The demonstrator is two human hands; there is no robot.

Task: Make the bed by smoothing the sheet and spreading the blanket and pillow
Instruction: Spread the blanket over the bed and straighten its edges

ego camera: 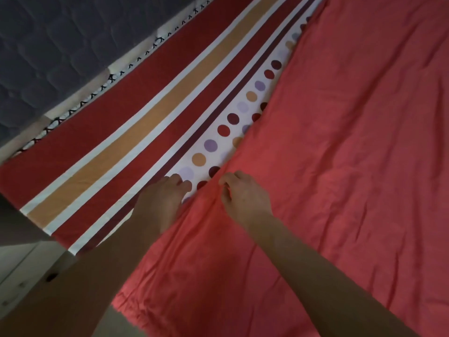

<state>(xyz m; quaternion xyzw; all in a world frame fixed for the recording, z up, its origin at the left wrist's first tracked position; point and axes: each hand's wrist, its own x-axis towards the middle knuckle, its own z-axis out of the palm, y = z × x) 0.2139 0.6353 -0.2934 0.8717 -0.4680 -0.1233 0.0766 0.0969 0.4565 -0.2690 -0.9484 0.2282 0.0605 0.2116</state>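
Blanket (340, 166): coral red and creased, it lies on top of the sheet (136, 132), with its left edge running in a wavy line.
Sheet: spread flat on the bed (107, 81) with red, orange and white stripes to the left of the blanket. A band of coloured dots runs just beside the blanket's edge and partly under it.
Bed: only its edge shows, a black-and-white patterned trim well left of the blanket.

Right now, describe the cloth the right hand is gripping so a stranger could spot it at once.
Find the bed's striped sheet, banded red, tan and white with a row of dots. Lying over its right part is the blanket, its edge running diagonally along the dots to the right hand that pinches it. Unlike the sheet, it is plain coral, wrinkled, without pattern.
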